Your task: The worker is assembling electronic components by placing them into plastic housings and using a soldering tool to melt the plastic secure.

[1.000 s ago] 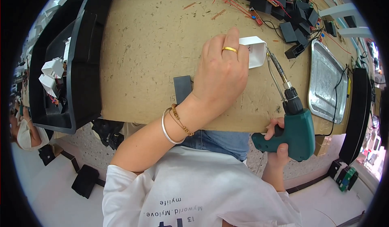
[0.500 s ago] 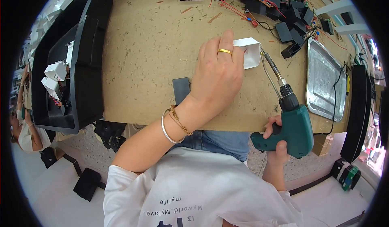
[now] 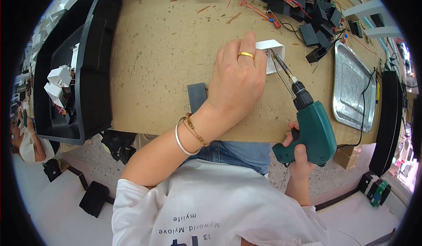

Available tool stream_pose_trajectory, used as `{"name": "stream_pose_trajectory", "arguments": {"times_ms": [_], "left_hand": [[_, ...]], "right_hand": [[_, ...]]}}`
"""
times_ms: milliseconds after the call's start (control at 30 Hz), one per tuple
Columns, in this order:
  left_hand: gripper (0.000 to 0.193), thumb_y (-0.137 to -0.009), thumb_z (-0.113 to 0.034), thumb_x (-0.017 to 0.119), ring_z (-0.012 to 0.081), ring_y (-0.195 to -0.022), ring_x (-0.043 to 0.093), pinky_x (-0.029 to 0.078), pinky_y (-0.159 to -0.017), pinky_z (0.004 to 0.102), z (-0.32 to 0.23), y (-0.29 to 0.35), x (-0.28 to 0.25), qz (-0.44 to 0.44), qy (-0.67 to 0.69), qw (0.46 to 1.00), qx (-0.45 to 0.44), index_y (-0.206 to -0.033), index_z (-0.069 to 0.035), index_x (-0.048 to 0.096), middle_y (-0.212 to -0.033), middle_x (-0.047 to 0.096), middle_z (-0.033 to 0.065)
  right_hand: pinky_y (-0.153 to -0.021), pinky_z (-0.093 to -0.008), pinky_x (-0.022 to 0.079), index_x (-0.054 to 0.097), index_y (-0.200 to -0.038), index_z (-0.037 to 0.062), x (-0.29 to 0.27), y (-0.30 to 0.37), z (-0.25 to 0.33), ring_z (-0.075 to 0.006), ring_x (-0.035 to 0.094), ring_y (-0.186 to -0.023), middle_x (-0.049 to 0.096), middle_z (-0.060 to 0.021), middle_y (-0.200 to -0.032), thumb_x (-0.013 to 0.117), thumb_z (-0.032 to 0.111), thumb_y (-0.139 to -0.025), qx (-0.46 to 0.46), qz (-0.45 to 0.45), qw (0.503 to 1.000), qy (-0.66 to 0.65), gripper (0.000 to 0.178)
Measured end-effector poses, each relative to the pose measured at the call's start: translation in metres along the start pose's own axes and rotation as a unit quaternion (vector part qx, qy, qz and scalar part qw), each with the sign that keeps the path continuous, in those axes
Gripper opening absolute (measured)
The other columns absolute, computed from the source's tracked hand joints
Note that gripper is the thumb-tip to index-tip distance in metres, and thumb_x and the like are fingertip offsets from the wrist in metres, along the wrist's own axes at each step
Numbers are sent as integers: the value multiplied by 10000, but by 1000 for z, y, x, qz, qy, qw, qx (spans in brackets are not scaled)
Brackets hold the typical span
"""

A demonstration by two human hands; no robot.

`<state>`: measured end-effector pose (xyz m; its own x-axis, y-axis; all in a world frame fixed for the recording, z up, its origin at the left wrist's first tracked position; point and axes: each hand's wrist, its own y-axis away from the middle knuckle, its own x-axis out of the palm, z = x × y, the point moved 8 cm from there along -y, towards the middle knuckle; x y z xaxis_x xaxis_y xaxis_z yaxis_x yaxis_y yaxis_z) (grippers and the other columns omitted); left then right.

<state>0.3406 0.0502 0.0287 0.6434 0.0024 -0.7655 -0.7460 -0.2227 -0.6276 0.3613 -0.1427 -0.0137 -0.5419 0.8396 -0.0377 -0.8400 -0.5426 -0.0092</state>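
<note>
Your left hand gripped the white housing, which stuck out just right of its fingers; thumb hidden. Your right hand was clenched round the green soldering gun. Gun's barrel slanted up-left from that hand, tip within the housing's outline; couldn't tell contact. Left hand sat nearer the housing.

Below the black block, your white shirt carries dark printed lettering, upside down in the view, with a small number and larger, cut-off characters, while another small number marks the tabletop just beside that block's lower left corner.
</note>
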Motion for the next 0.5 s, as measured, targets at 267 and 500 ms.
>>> {"name": "stream_pose_trajectory", "arguments": {"times_ms": [267,500], "left_hand": [[147,-729,-70,574,279,-862,512,440,-773,358,0,1,-2,-4,16,1000,-11,-806,55,569,-1064,530,208],[119,-764,-58,624,317,-936,522,438,-800,429,0,3,-3,21,116,993,3,-818,-7,531,-1117,515,146]], "right_hand": [[-660,-291,451,473,-1188,-90,1,-1,2,-153,558,-692,563,-192,-1029,623,352,-805,6,3,1000,-3,605],[-702,-299,435,508,-1113,-37,-16,20,5,-159,547,-680,542,-142,-1018,655,500,-761,-34,-7,997,-70,658]]}}
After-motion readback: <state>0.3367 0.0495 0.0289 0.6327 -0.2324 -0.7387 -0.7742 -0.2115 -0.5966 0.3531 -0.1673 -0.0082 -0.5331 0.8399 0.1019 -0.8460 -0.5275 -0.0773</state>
